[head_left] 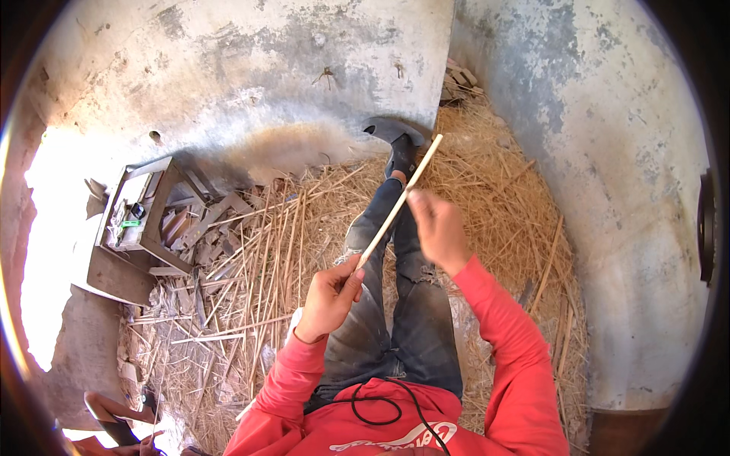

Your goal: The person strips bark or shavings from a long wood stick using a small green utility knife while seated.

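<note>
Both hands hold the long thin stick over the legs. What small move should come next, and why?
Probably slide the right hand farther up the long pale thin wooden stick. The left hand pinches its lower end and the right grips near the middle, so the upper part, pointing toward the dark shoe, is free.

Hardly any packaging shows. Inside the open wooden crate [144, 216] at about nine o'clock lies a small flat green packet or label [131, 224], oblong and bright against the grey wood, with a small dark round object [138, 210] just beside it; what that object is cannot be told. No signs or screens appear on the walls or floor.
</note>
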### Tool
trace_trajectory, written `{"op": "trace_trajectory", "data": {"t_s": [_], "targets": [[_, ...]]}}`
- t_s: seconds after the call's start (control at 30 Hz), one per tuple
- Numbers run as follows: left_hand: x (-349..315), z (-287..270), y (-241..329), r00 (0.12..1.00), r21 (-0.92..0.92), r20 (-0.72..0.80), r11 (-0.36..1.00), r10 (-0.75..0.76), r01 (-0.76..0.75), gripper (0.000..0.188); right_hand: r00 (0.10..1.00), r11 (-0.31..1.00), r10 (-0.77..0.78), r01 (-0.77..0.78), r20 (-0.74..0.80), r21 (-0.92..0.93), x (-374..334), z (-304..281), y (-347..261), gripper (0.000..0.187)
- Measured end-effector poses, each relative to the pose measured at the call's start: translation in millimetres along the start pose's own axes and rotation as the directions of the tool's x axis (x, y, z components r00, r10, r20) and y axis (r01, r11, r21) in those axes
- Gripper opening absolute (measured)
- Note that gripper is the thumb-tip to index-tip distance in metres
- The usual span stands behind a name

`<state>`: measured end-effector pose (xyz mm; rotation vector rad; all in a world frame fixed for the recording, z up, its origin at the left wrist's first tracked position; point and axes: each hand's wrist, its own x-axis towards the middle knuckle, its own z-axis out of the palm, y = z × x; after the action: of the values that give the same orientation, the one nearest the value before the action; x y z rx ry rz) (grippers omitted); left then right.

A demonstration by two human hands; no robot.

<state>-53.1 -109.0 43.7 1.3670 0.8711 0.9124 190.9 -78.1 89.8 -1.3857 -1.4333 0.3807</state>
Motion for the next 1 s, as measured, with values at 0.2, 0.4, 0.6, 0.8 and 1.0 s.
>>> {"op": "trace_trajectory", "data": {"t_s": [0.2, 0.4, 0.6, 0.8, 1.0], "targets": [[10.5, -2.0, 1.0, 1.000, 0.043, -0.027, 0.999, 0.011, -0.009, 0.037, 0.987, 0.977, 0.038, -0.004, 0.158, -0.214, -16.8, 11.9, -8.8, 0.054], [14.8, -0.2, 5.5, 1.000, 0.027, -0.016, 0.999, -0.022, 0.023, 0.037, 0.936, 0.919, -0.054, 0.184, 0.349, -0.350, -44.7, 21.9, -8.7, 0.046], [9.0, -1.5, 5.2, 0.996, 0.003, 0.059, 0.997, -0.072, 0.072, 0.037, 0.994, 0.977, 0.043, -0.021, 0.099, -0.211, 7.5, -0.5, -6.5, 0.055], [11.7, -2.8, 12.1, 0.998, -0.005, 0.032, 0.998, -0.060, 0.060, 0.034, 0.977, 0.948, -0.051, 0.112, 0.205, -0.299, -16.6, 15.5, -7.5, 0.055], [9.7, -6.0, 18.3, 0.986, -0.032, 0.085, 0.989, -0.144, 0.147, 0.034, 0.955, 0.923, -0.067, 0.169, 0.288, -0.347, -27.0, 17.2, -1.9, 0.057]]}}
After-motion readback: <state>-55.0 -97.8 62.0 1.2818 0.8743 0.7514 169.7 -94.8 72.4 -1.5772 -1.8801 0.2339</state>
